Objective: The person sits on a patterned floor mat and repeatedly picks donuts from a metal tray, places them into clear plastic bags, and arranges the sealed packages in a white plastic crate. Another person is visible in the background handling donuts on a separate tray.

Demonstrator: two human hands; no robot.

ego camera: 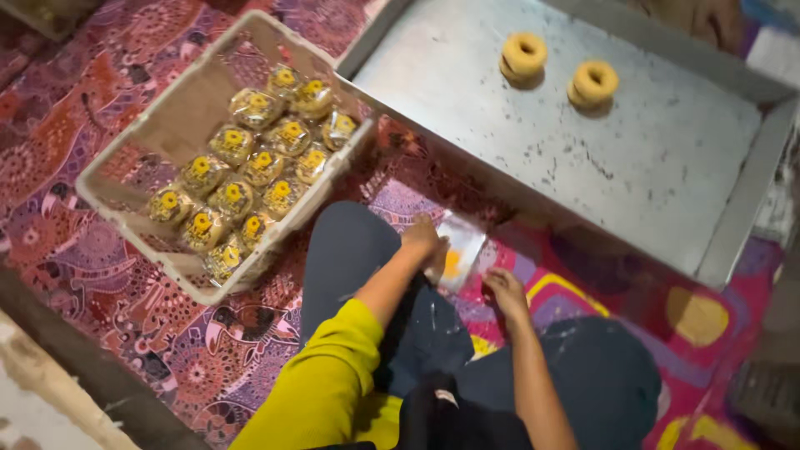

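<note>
the left hand [422,239] was clamped on a clear packet [457,248] over the patterned mat [100,108]; the right hand [505,292], fingers loosely curled, held nothing just beside it, near the metal tray [650,167].

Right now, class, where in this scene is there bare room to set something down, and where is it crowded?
The metal tray is mostly bare: only two ring pastries sit near its far edge. The crate has bare floor in its far-left part; its right side is packed with wrapped pastries. It is tight around the left hand, right hand and clear bag between them.
</note>
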